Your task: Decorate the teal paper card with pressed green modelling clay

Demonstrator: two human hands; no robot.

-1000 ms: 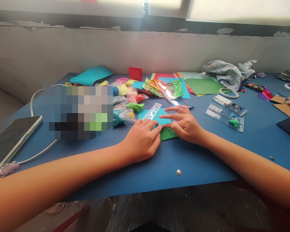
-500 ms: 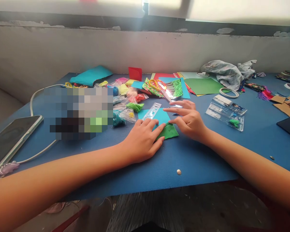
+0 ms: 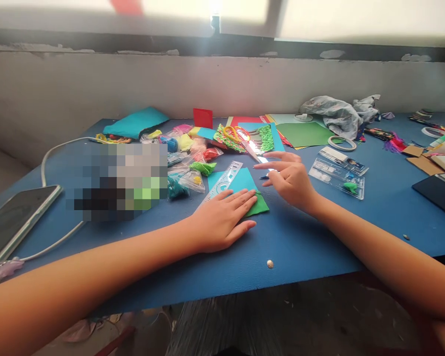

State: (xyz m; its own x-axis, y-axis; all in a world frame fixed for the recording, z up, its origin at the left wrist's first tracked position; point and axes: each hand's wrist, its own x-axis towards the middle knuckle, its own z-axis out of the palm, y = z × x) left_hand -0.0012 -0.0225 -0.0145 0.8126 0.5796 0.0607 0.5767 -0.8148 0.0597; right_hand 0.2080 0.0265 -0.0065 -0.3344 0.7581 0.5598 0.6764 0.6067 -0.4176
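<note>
Plainly, your left hand [image 3: 224, 221] was the nearer one to the green sheet [image 3: 258, 204]: it lay palm down, fingers straight and thumb apart, its fingertips over the sheet's left part, with no grip on anything. The sheet showed at the near right end of the blue card [image 3: 246, 179], just right of those fingertips; being part covered, its long axis was unclear. Your right hand [image 3: 291, 179] was right and far of the sheet, apart from it, fingers loosely spread and half bent; I could not tell whether they touched the pen [image 3: 262, 177]. The ruler [image 3: 225, 181] ran from near left to far right over the card, its near end beside your left hand.
</note>
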